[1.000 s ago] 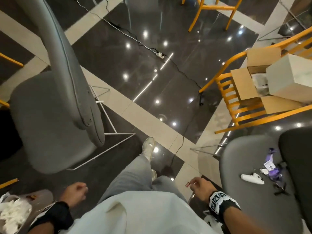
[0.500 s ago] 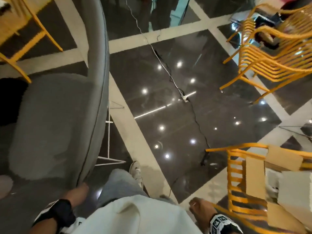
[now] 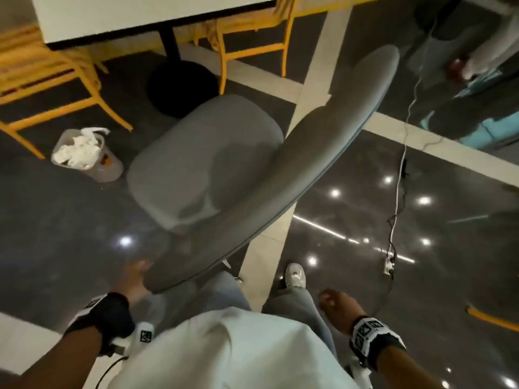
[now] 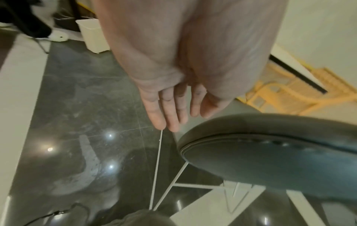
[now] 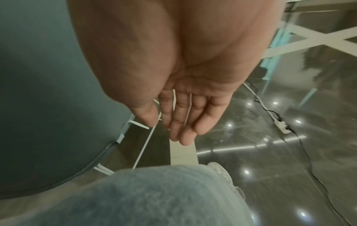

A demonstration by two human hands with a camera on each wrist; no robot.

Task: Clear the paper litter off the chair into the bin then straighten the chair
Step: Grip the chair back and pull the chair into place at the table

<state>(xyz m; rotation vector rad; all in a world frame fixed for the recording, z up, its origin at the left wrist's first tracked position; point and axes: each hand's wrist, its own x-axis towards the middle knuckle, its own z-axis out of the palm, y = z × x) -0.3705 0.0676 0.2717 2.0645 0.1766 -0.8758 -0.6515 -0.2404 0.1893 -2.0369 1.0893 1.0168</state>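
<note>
The chair [image 3: 205,164] is standing askew, its seat bare of paper, with the bin [image 3: 87,157] of crumpled paper just beside it. The left hand [image 4: 173,105] is reaching flat-fingered near the backrest edge; the right hand [image 5: 183,116] is hanging slack, holding nothing. Both hands should probably be taking a firm grip on the backrest and turning it squarely toward the white surface [image 3: 140,15]. A cable [image 3: 398,175] is trailing across the glossy floor [image 3: 365,276].

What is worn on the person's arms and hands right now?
Both hands, left hand and right hand, are bare, and the forearms have no sleeves. The left wrist carries a black strap with a white marker-tagged unit and a thin cable. The right wrist wears a black-and-white patterned band.
</note>
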